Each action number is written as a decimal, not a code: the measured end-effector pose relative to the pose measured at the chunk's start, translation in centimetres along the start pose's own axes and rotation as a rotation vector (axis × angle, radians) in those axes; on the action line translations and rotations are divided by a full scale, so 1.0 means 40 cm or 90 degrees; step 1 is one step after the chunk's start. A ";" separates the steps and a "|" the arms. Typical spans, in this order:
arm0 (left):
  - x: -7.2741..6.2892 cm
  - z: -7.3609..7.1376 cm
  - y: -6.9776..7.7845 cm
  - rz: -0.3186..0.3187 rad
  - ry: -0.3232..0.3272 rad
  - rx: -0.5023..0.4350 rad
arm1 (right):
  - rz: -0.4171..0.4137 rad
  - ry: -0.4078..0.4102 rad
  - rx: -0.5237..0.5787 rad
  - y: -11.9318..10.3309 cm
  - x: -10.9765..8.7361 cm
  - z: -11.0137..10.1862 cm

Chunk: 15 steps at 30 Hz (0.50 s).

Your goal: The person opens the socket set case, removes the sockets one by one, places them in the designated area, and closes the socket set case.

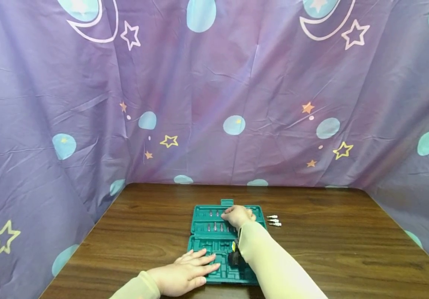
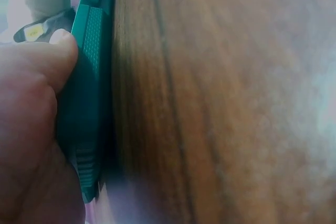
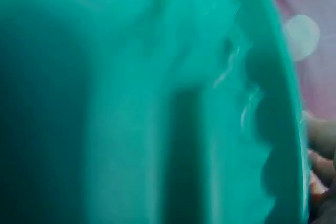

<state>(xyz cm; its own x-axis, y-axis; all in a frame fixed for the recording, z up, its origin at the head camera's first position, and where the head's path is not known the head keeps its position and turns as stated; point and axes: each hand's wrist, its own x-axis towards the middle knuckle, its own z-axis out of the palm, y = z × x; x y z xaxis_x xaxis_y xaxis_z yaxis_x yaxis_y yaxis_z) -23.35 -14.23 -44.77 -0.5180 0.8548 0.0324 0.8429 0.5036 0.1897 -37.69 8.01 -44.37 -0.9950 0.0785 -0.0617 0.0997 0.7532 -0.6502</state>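
Green case (image 1: 233, 275) lies open on the wooden table (image 1: 143, 220), centre and near, its latch tab (image 1: 227, 202) at the far edge. Small bits (image 1: 215, 226) stand in two rows in the far half. Three pale pieces (image 1: 274, 220) lie on the table, just right of the case.

My left hand (image 1: 184, 274) is spread, fingers straight over the near half's left side, thumb against the near wall. My right hand (image 1: 238, 216) is over the far half, fingers bent down at the far row; whether they pinch a bit, I cannot tell (the right wrist view gives mostly blurred green).

Handling, my judgement: case looks like stiff, light plastic, apt to slide if pushed; best steadied by its near wall, where a textured strip (image 2: 93, 35) offers grip. Bits look hard, slim and slick; best taken by the upper end between thumb and forefinger.
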 end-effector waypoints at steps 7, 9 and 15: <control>0.001 0.002 -0.002 0.006 0.003 0.008 | 0.083 0.008 -0.010 -0.018 0.006 0.010; 0.002 0.004 -0.003 0.008 0.002 0.008 | 0.090 0.012 0.007 -0.019 0.003 0.009; -0.001 0.003 -0.006 0.004 0.003 0.009 | 0.092 0.031 0.108 -0.021 -0.005 0.008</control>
<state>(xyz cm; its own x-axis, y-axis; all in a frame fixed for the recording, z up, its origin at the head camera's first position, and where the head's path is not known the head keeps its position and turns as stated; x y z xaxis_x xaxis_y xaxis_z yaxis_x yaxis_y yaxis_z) -23.52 -14.35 -44.93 -0.5127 0.8577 0.0387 0.8485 0.4993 0.1754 -37.59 7.15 -44.05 -0.9688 0.2117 -0.1292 0.2345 0.6119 -0.7554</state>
